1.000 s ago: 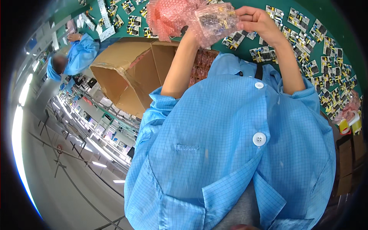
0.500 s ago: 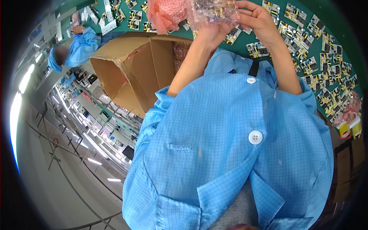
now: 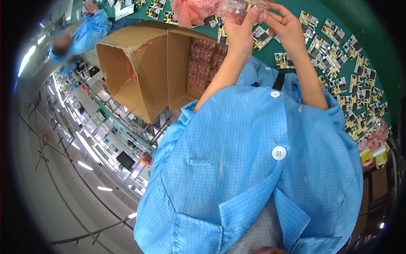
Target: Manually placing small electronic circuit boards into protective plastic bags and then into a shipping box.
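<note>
At the top edge of the view, a clear bubble-wrap pouch (image 3: 235,7) with a circuit board inside is partly cut off by the frame. My left hand (image 3: 239,39) grips it from below, its thumb pressed on the near side. The bent fingers of my right hand (image 3: 288,30) close on the pouch's right end. A heap of pink bubble wrap (image 3: 192,12) lies just left of the pouch. Several loose circuit boards (image 3: 334,55) with yellow and black parts spread over the green table (image 3: 277,45) beneath and to the right of my hands.
An open cardboard box (image 3: 148,72) stands left of my arm; pink-wrapped packs (image 3: 205,59) fill rows inside its right part. Tape rolls (image 3: 374,158) and more pink wrap (image 3: 376,135) sit at the far right. Another person in a blue sleeve (image 3: 91,31) works at the upper left.
My left thumb has come over the near side of the pouch, which now sits higher in the view. The view has shifted, showing more wrapped packs in the box.
</note>
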Tool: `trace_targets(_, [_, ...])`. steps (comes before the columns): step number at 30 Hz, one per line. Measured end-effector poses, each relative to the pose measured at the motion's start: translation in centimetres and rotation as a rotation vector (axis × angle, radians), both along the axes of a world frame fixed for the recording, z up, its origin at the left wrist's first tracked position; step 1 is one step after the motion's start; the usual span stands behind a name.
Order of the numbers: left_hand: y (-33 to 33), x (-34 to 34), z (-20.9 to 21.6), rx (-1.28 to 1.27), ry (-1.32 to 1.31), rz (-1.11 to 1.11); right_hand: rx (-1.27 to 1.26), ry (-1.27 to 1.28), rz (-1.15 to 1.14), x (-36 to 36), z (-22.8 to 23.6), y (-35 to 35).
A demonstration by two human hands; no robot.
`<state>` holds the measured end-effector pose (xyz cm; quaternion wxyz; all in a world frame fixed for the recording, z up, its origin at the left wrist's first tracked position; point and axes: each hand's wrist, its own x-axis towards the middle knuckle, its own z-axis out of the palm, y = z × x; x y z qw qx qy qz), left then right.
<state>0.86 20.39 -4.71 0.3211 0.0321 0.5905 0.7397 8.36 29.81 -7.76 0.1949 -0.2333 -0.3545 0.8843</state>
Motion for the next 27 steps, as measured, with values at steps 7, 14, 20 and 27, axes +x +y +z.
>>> trace_targets(7, [-0.8,0.9,-0.4,0.081,0.100,0.070,0.140,-0.303,0.037,1.0,1.9,-0.3])
trace_targets(14, [-1.4,1.2,-1.7,0.186,-0.038,0.177,0.269,-0.389,0.068,1.7,1.1,0.1])
trace_targets(20, [-0.7,0.5,-2.1,0.242,-0.289,0.116,0.264,-0.391,0.112,1.7,-0.4,1.2])
trace_targets(27, [2.3,-1.0,-5.8,0.246,-0.378,0.048,0.536,-0.469,0.144,1.0,-3.8,4.4])
